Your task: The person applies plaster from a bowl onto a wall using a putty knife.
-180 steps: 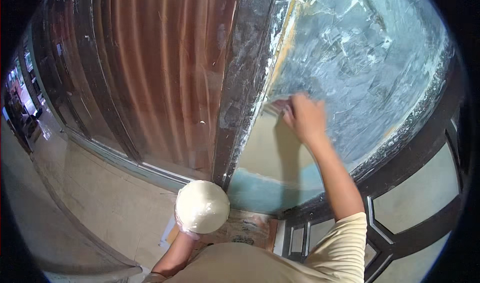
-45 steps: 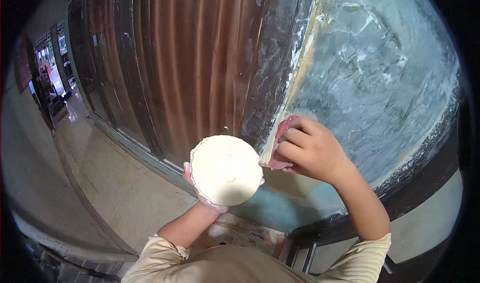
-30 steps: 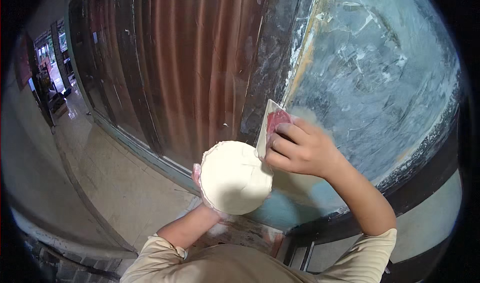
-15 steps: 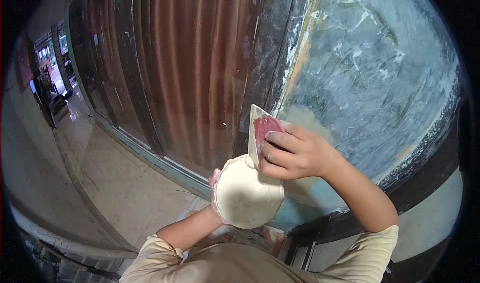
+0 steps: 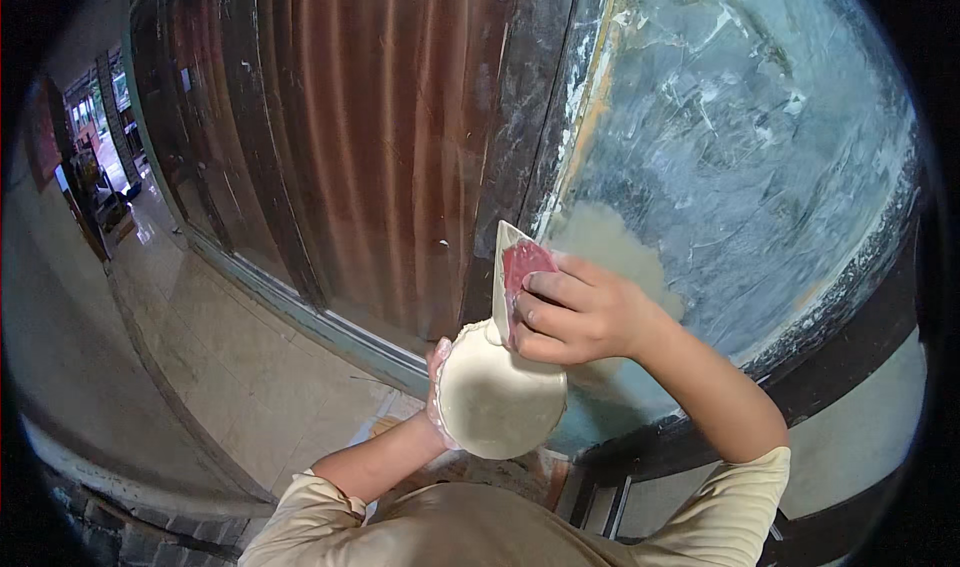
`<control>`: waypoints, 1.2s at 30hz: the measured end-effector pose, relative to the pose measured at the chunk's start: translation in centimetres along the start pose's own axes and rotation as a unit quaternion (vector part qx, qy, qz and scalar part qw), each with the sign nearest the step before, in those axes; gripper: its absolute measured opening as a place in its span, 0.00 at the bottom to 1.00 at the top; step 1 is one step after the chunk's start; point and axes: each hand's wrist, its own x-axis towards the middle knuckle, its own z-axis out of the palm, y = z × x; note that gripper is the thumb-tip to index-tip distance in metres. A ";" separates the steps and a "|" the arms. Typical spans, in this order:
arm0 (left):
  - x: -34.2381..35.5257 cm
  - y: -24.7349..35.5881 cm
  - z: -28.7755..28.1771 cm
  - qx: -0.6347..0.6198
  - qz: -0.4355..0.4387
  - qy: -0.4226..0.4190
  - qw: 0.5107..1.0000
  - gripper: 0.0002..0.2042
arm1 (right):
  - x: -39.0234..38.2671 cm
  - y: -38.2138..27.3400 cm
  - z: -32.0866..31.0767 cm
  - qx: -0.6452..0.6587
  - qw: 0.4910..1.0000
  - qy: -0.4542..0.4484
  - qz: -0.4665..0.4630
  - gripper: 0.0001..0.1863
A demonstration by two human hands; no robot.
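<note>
My left hand (image 5: 437,392) grips the left side of a round tub (image 5: 502,397) of smooth cream putty; most of its fingers are hidden behind the tub. In my right hand (image 5: 578,312) is a flat putty scraper (image 5: 528,266), reddish in the middle with cream putty along its long edge. The scraper stands tilted over the tub's far rim, its lower end at the putty there. Beyond my right hand, a cream-coloured patch (image 5: 615,247) of putty covers part of the blue-grey wall (image 5: 740,167), close to the dark door frame.
A glazed dark-framed door (image 5: 380,147) with brown curtains behind it stands ahead. Its bottom track (image 5: 340,332) runs along the tiled floor (image 5: 230,357). A dark band (image 5: 830,337) borders the wall's lower right. Far left, a passage (image 5: 120,157) leads to a bright opening.
The scraper and my right hand have shifted slightly left and down, staying at the tub's rim. The putty patch on the wall shows more. My left hand keeps hold of the tub.
</note>
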 end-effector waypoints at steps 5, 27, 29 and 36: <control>-0.1 -0.4 -0.3 -0.069 0.017 -0.001 0.997 0.43 | 0.3 -0.8 0.6 -0.001 1.000 0.012 -0.005 0.08; 1.2 -1.1 -1.0 -0.224 0.063 -0.130 0.964 0.53 | 3.3 -0.7 -2.5 0.149 0.848 -0.367 0.352 0.20; 1.3 -1.4 -2.1 -0.219 0.088 -0.145 0.961 0.53 | 3.5 -0.4 -2.6 0.141 0.857 -0.330 0.370 0.21; 0.0 -1.0 -1.8 -0.281 0.030 -0.062 0.957 0.53 | 3.3 -0.4 -1.6 0.159 0.851 -0.330 0.377 0.22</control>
